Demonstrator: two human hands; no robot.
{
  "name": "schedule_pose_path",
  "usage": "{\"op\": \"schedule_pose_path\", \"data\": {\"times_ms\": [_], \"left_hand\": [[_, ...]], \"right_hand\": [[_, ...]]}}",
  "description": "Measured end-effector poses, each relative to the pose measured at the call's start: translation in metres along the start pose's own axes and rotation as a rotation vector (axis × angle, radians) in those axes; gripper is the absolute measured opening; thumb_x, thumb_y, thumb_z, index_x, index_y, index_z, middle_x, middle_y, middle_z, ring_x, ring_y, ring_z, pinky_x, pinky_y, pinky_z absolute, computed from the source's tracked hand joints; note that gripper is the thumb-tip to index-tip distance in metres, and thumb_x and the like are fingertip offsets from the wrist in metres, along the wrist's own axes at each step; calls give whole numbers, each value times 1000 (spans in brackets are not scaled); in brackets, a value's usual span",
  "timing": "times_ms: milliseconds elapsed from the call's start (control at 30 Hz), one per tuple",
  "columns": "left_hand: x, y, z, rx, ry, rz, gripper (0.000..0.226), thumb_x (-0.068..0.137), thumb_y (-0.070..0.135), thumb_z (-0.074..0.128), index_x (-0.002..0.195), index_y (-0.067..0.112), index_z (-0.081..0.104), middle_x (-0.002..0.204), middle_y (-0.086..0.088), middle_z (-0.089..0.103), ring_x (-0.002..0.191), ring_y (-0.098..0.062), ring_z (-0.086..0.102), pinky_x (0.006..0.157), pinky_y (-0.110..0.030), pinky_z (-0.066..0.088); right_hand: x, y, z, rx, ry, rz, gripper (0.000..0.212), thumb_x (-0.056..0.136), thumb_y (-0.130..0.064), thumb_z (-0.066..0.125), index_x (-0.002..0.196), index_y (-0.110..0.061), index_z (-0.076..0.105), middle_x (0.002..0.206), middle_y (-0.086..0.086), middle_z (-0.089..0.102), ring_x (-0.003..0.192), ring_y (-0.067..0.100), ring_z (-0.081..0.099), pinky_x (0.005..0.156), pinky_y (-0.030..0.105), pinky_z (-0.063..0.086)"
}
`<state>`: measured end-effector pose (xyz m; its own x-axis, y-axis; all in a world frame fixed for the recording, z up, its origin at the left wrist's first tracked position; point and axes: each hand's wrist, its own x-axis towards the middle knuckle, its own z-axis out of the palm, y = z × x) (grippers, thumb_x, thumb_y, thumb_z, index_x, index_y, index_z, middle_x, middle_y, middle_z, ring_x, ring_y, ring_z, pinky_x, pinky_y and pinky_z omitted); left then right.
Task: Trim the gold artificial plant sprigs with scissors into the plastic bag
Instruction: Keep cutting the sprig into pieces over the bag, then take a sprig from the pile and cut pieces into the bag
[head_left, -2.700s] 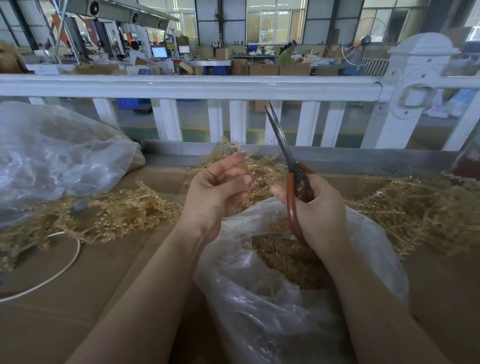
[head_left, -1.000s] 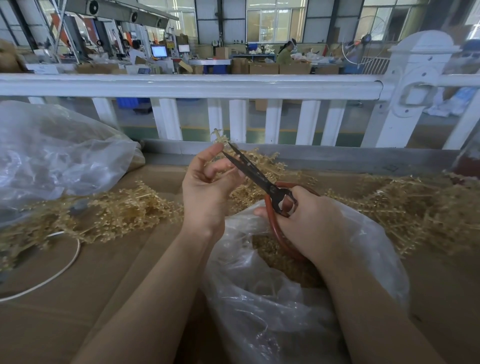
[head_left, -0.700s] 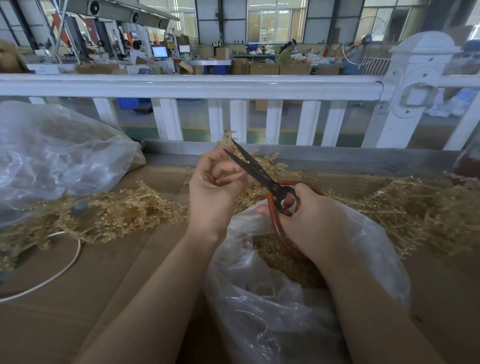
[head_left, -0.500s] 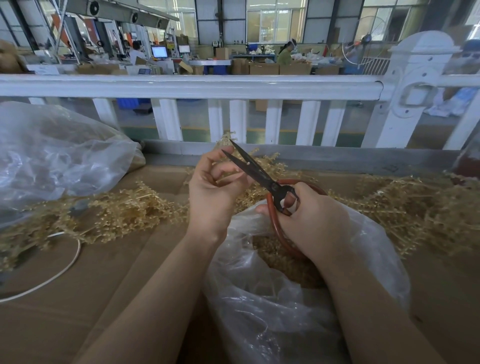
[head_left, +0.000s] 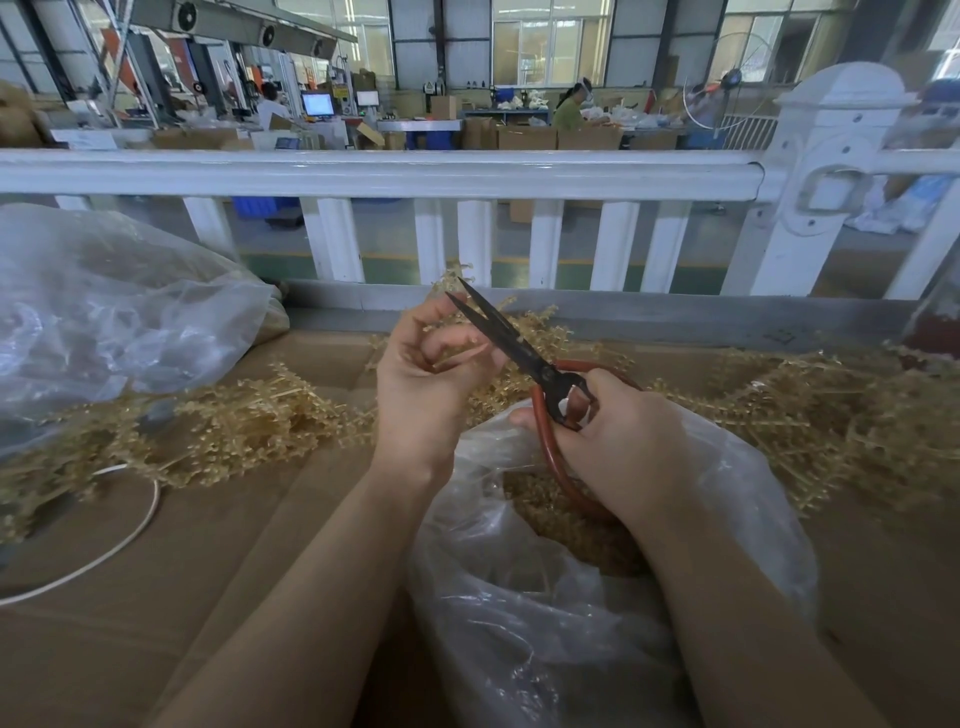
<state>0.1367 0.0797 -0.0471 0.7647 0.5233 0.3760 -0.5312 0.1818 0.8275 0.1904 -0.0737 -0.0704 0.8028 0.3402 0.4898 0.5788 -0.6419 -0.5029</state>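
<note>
The left hand (head_left: 421, 379) is raised over the middle of the table (head_left: 156, 597), its fingers curled around a thin gold sprig (head_left: 457, 353) whose tip pokes up above the fingertips. The right hand (head_left: 618, 447) grips the red handles of a pair of scissors (head_left: 519, 348); the dark blades point up and to the left, slightly parted, with their tips just beside the left hand's fingertips and the sprig.

Below both hands, at the near edge of the table, sits a clear plastic bag (head_left: 571, 623) with its mouth open. A heap of short gold trimmings (head_left: 566, 525) lies inside it, partly hidden by the right wrist.

Loose gold sprigs cover the table on both sides: one pile (head_left: 223, 431) spreads toward the left edge, and a larger, denser pile (head_left: 831, 421) fills the right side up to the far edge. A second plastic bag (head_left: 104, 322), bulging and cloudy, rests at the far left corner. A white cord (head_left: 130, 535) curves across the brown surface near the left edge.

A white railing (head_left: 389, 174) runs along the far edge of the table, with a workshop floor visible behind it.
</note>
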Motion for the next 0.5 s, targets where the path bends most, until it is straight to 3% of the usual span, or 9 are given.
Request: {"op": "schedule_pose_path", "data": {"times_ms": [167,300,433,500], "left_hand": [[-3,-6,1,-6,-1,-129,49,72,-17,72,111,9,61,82,-6,70,84,-17,71,80,-32,58],[-10,-13,6,49,-79,-205,47,66,-9,79,107,8,62,82,-6,72,78,-15,72,70,-25,57],[-14,-17,8,132,-169,-213,39,76,-10,76,109,6,62,90,-11,74,87,-25,72,79,-35,60],[-13,-17,9,152,-178,-216,35,79,-9,73,108,8,63,89,-8,74,87,-20,72,80,-30,58]], "right_hand": [[1,1,4,305,39,103,59,65,-85,58,72,-27,66,64,-13,67,70,-2,63,53,11,45],[6,1,5,475,-38,199,43,79,-60,73,75,-18,73,68,-4,71,61,12,66,59,32,56],[7,3,6,533,-45,239,25,83,-47,74,72,-25,70,67,-8,71,61,10,67,55,27,55],[9,5,7,539,-35,246,20,86,-41,74,73,-27,69,70,-13,72,65,8,68,55,23,55]]}}
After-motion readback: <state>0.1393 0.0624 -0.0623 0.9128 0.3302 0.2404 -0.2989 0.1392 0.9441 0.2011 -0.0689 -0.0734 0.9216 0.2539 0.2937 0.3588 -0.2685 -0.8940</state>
